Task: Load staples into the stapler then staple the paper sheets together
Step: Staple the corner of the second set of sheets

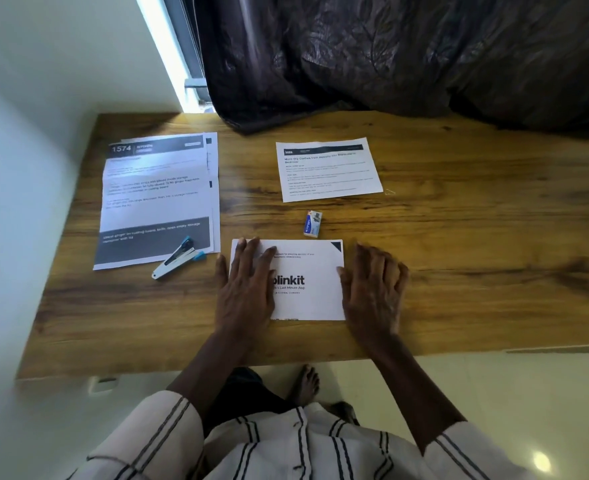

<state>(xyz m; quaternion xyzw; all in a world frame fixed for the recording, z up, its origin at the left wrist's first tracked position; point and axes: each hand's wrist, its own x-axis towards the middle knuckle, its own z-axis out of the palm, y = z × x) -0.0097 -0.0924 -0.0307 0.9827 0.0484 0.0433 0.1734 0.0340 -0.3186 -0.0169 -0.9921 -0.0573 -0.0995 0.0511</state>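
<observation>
On the wooden table (459,271), left hand (244,285) is lying flat and open on the near paper sheets (307,299); right hand (372,289) is resting open against their right edge, gripping nothing. Stapler (177,258) is sitting well to the left, partly on another printed stack (158,199); staple box (312,223) just beyond the sheets. Risk: sheets may be slipping out of alignment once the hands lift, giving a crooked staple.

Matt wood-grain table (459,271), white paper sheets (307,271), plastic stapler (177,258), crinkly glossy curtain (390,57).

free: bare table (459,254) right | blocked: curtain (390,64) behind
</observation>
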